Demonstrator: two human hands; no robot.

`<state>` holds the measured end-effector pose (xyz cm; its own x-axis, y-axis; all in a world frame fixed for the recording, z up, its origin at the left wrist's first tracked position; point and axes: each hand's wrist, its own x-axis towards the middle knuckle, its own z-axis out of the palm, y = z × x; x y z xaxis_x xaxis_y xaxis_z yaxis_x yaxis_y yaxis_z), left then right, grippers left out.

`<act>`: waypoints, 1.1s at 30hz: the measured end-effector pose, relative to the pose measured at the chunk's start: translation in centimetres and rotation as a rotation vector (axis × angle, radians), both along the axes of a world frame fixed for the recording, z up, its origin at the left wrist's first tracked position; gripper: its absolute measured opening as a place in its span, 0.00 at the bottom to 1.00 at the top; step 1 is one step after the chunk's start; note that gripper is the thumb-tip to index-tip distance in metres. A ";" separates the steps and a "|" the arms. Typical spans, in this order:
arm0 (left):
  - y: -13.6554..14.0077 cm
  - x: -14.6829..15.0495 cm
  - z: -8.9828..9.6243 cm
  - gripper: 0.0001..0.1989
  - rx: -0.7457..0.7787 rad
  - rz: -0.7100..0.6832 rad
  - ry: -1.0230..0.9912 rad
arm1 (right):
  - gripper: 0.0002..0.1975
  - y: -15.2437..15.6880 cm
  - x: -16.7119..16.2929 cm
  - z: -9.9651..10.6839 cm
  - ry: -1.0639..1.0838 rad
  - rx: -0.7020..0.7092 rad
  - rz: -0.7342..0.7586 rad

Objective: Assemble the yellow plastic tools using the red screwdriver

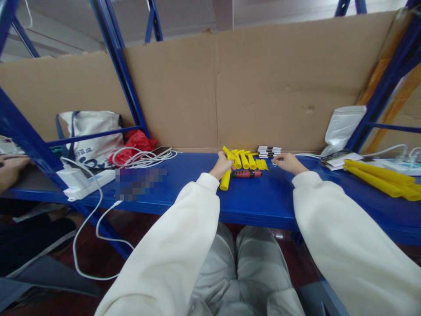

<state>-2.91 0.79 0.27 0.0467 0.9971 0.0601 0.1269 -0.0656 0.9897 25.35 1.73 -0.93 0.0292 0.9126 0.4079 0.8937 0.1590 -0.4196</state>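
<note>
My left hand (221, 166) is closed around a yellow tubular plastic part (225, 181), which stands tilted with its wide round end toward me. Just right of it, several similar yellow tubular parts (245, 161) lie in a row. A red-and-black pen-shaped tool (246, 174) lies crosswise in front of them. Small flat yellow pieces (262, 164) are grouped at the row's right end. My right hand (289, 163) rests low over the table with its fingertips pinched beside some tiny shiny bits (274, 165). What those fingers hold, if anything, is too small to make out.
On the blue table (263, 197), small black-and-white packets (269, 152) are stacked behind. Long yellow parts (381, 177) lie right, near a white plastic bag (344, 125). Leftward are cables (144, 158), a power strip (94, 184), a cloth bag (92, 131) and another person's hand (13, 169).
</note>
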 end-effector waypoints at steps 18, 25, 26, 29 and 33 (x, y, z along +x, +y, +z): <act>0.3 -0.1 -0.2 0.26 -0.036 -0.009 -0.079 | 0.35 -2.5 -4.1 0.6 0.146 -0.377 0.462; 0.1 -0.1 0.3 0.28 -0.094 0.015 -0.172 | 0.22 -3.6 -5.0 1.7 0.610 -0.294 0.326; 0.1 -0.1 0.4 0.28 -0.100 0.022 -0.187 | 0.21 -3.8 -5.1 1.9 0.676 -0.252 0.290; 0.0 0.0 0.4 0.30 -0.109 0.030 -0.220 | 0.18 -3.8 -5.2 2.4 0.824 -0.097 0.180; 0.0 0.0 0.4 0.33 -0.117 0.025 -0.245 | 0.17 -3.3 -4.6 2.6 0.941 0.098 0.051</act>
<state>-2.93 0.79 0.68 0.0205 0.9986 -0.0489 -0.1175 0.0510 0.9918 20.74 -1.54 1.63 0.3462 0.8847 0.3121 0.1856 0.2615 -0.9472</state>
